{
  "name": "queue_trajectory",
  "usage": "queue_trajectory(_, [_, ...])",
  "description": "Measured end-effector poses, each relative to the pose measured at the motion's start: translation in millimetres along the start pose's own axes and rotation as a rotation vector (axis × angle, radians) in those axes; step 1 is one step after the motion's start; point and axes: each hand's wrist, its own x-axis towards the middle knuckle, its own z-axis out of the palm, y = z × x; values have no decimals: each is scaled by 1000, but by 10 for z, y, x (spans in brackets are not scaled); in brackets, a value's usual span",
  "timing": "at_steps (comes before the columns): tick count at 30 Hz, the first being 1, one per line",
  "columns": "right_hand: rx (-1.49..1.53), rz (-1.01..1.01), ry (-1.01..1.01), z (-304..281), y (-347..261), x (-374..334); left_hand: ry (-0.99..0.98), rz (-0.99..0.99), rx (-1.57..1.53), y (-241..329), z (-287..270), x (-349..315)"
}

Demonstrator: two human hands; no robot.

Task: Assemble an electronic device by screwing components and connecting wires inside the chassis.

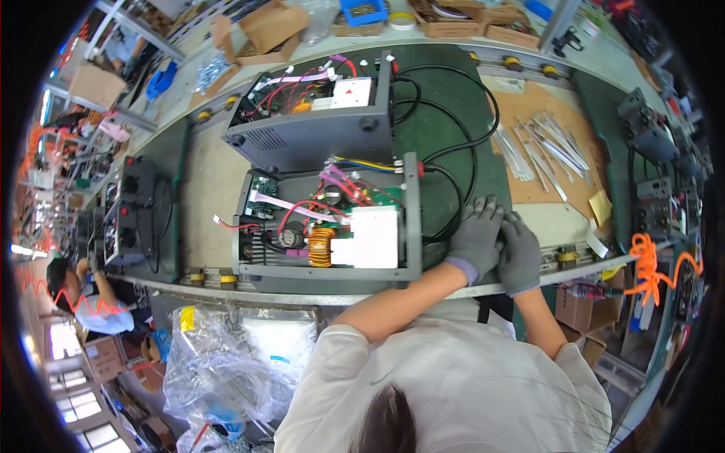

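Both of my hands wear grey gloves and rest close together at the near edge of the green board, right of the units. My left hand (479,240) lies flat with its fingers stretched out, beside the black power cable (458,213). My right hand (519,255) lies against it, fingers extended; nothing shows in either hand. Left of them sits an open-topped grey electronics unit (411,226) with a copper coil (321,248), a white block (375,238) and coloured wires. Behind it stands a second opened unit (310,140), its black cable looping to the right.
White cable ties (547,147) lie on brown cardboard (521,106) at the right. More units stand on green boards at the left (128,208) and right (649,128). An orange coiled hose (648,268) hangs at the right edge. Plastic bags (219,362) lie below; a person (98,302) works far left.
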Motion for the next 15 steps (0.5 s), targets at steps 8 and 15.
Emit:
queue_trajectory(8, [-324,321,115,-147,791,-100,-188,389,-661,702,225,-315])
queue_trajectory(15, [-310,360,266,-239,1300,40,-375,492,-925,90,-1232,-865])
